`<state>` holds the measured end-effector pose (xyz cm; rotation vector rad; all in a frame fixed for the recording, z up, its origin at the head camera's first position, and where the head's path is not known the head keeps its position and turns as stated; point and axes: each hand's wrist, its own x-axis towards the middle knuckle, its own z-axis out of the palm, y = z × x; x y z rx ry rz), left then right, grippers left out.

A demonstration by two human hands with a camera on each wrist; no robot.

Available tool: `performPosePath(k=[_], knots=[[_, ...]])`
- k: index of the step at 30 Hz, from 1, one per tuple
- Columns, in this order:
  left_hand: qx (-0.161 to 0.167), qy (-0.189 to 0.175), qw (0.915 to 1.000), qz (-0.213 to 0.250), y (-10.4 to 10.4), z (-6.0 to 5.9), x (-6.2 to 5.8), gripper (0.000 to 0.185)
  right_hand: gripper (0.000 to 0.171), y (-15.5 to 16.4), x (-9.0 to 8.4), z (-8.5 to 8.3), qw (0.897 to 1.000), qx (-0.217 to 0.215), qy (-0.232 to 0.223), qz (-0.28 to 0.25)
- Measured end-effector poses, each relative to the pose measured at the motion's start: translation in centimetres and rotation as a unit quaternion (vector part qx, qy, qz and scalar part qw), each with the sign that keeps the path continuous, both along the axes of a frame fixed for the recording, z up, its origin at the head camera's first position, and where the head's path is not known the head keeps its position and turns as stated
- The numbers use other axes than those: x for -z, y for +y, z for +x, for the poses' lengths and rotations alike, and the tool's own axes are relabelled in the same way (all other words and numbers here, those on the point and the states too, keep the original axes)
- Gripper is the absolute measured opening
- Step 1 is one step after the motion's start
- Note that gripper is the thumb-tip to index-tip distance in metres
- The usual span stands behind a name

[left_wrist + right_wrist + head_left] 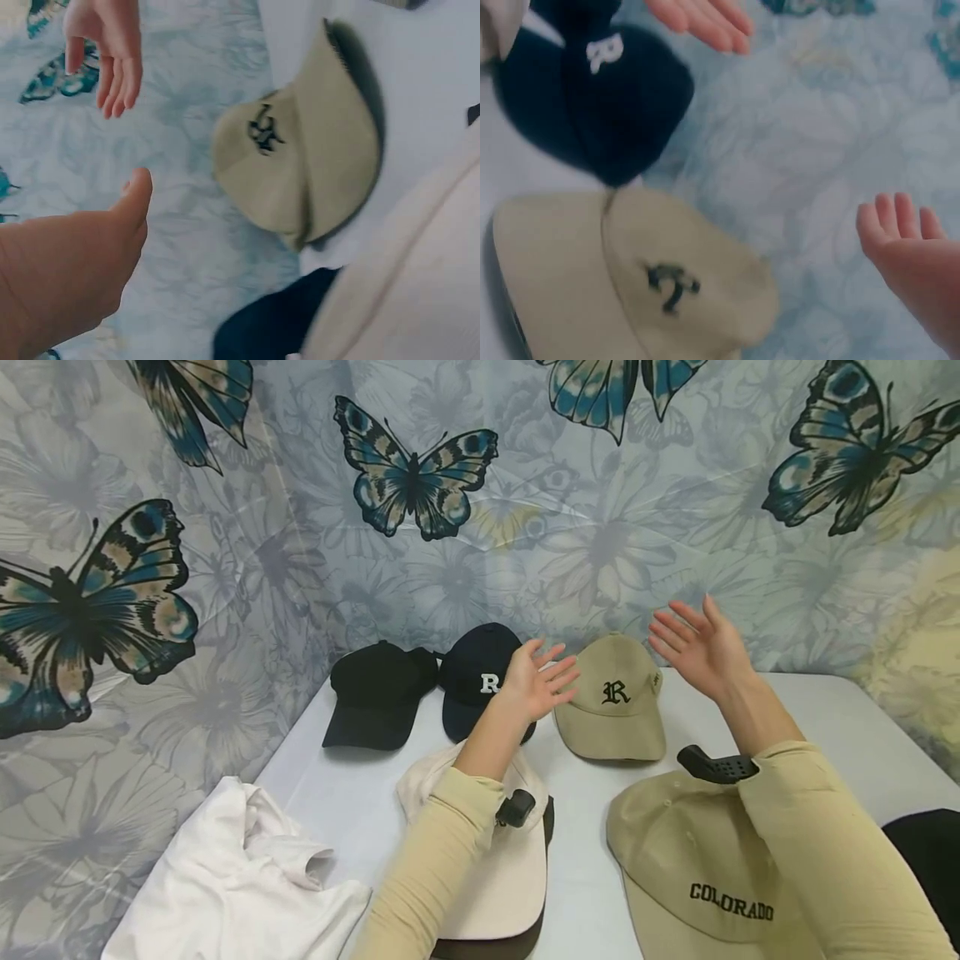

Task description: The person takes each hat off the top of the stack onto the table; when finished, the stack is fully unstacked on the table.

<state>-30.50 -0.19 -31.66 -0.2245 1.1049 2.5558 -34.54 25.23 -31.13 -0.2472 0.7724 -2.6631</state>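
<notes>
Both my hands are raised, fingers spread, holding nothing. The tan cap (615, 702) sits on the table (825, 718) below and between them, brim toward me; my left hand (534, 681) is nearer than my right hand (697, 647).

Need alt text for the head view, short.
Two open hands, left hand and right hand, are raised above a khaki cap with a black R on a white table. A navy R cap and black cap sit to its left; a cream cap and Colorado cap lie nearer.
</notes>
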Motion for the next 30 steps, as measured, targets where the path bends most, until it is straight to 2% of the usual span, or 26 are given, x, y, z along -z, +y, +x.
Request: performPosePath(k=[3, 6, 8, 11, 14, 17, 24, 30], knots=[[0.028, 0.045, 0.9986, -0.002, -0.8, 1.2, -1.9, 0.046, 0.062, -1.3, -1.1, 1.5, 0.999, 0.003, 0.016, -0.037], [0.045, 0.087, 0.9952, 0.009, -1.9, 2.4, -3.3, 0.045, 0.05, -2.8, -2.0, 3.0, 0.998, 0.01, 0.042, -0.051], [0.048, 0.109, 0.9927, 0.021, -2.9, 3.2, -3.8, 0.045, 0.045, -3.8, -2.2, 3.9, 0.997, 0.011, 0.06, -0.051], [0.06, 0.135, 0.9883, 0.038, -4.5, 4.4, -4.0, 0.046, 0.04, -5.2, -2.0, 5.4, 0.995, 0.005, 0.079, -0.058], [0.08, 0.159, 0.9831, 0.043, -6.1, 5.5, -3.7, 0.049, 0.038, -6.3, -1.3, 6.7, 0.993, -0.01, 0.096, -0.065], [0.081, 0.182, 0.9792, 0.041, -8.1, 6.1, -3.0, 0.05, 0.039, -7.4, -0.3, 7.7, 0.992, -0.025, 0.105, -0.07], [0.027, 0.207, 0.9779, 0.013, -13.1, 6.2, -0.9, 0.049, 0.042, -9.3, 2.0, 9.4, 0.991, -0.031, 0.124, -0.029], [0.005, 0.198, 0.9801, -0.005, -15.4, 6.1, 0.6, 0.047, 0.041, -10.9, 2.6, 10.7, 0.987, -0.043, 0.155, 0.0]])
